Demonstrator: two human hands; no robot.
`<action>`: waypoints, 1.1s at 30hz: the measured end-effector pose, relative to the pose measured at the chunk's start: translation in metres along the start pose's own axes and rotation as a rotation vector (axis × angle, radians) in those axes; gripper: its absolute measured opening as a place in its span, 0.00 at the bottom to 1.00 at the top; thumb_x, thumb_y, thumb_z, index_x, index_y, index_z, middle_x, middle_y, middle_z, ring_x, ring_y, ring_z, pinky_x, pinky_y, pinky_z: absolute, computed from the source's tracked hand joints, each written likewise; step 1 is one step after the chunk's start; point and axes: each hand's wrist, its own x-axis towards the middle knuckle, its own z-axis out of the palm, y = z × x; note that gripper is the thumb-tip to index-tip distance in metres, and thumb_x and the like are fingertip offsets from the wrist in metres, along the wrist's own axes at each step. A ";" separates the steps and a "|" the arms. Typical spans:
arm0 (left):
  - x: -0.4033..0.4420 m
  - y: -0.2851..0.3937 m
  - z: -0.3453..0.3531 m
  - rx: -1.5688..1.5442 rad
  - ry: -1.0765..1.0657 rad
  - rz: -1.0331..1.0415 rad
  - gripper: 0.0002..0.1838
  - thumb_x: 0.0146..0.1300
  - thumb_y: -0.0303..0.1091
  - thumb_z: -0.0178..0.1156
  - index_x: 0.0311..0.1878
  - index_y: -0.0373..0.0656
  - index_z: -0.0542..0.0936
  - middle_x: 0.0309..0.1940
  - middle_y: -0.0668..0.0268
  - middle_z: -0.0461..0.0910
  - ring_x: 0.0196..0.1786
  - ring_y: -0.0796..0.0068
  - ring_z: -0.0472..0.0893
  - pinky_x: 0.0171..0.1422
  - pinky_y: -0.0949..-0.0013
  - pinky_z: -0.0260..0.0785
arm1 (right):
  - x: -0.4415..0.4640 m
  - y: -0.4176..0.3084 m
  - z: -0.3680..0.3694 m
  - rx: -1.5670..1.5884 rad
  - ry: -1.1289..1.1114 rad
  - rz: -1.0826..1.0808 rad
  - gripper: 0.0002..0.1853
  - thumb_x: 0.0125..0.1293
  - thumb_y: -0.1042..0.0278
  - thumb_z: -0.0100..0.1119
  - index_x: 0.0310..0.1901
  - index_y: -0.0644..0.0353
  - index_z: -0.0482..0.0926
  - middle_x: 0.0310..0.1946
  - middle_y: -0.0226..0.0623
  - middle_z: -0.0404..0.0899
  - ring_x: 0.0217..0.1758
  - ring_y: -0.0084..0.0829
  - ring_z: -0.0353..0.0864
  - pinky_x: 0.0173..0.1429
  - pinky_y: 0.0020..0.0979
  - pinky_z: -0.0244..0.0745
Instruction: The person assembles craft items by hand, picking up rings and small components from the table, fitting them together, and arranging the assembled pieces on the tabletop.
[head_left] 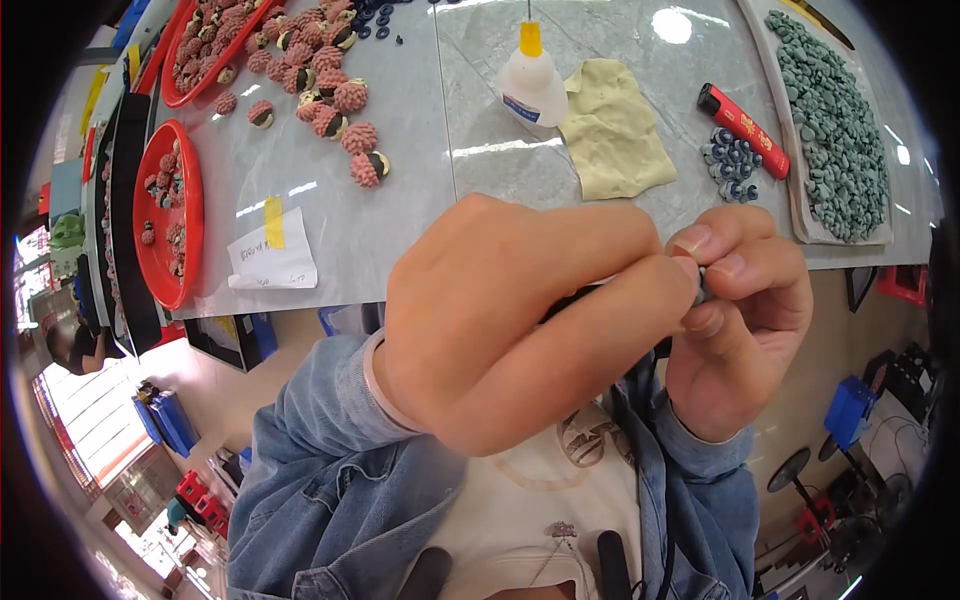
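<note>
My left hand [520,320] reaches across in front of my chest, back of the hand to the camera, thumb and fingers closed in a pinch. Its fingertips meet those of my right hand [745,320], whose fingers are curled and also pinching. Between the two sets of fingertips a small grey-green piece [702,287] shows; the fingers cover most of it. Just beyond the right hand stands a cluster of small blue-grey pieces [730,165], with a red lighter [745,132] beside it.
A white glue bottle [533,88] with a yellow cap stands beside a crumpled yellowish sheet [615,130]. Green stone chips [830,130] fill a tray at right. Pink bumpy balls [325,75] lie at upper left near red trays [140,225]. A paper note [275,255] lies near the table edge.
</note>
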 end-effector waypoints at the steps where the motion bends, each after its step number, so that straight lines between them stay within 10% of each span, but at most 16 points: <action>1: 0.000 -0.001 0.000 -0.001 0.000 0.000 0.13 0.47 0.22 0.62 0.37 0.41 0.73 0.33 0.59 0.71 0.29 0.74 0.73 0.32 0.77 0.67 | 0.000 0.000 0.000 0.015 -0.007 0.012 0.09 0.48 0.79 0.59 0.31 0.62 0.71 0.35 0.41 0.70 0.38 0.28 0.71 0.44 0.24 0.67; 12: 0.001 -0.011 -0.004 -0.671 -0.068 -0.394 0.13 0.40 0.22 0.68 0.31 0.39 0.75 0.33 0.60 0.71 0.32 0.79 0.72 0.34 0.79 0.66 | -0.001 0.002 -0.002 -0.082 -0.059 -0.050 0.08 0.47 0.82 0.58 0.29 0.61 0.71 0.33 0.40 0.71 0.35 0.28 0.72 0.40 0.24 0.70; 33: 0.010 -0.018 -0.002 -0.312 -0.122 -0.131 0.13 0.38 0.22 0.67 0.31 0.37 0.77 0.27 0.60 0.74 0.31 0.72 0.75 0.30 0.77 0.67 | 0.002 0.005 -0.013 0.088 -0.011 0.239 0.11 0.44 0.77 0.66 0.26 0.61 0.71 0.30 0.37 0.71 0.28 0.23 0.71 0.24 0.18 0.66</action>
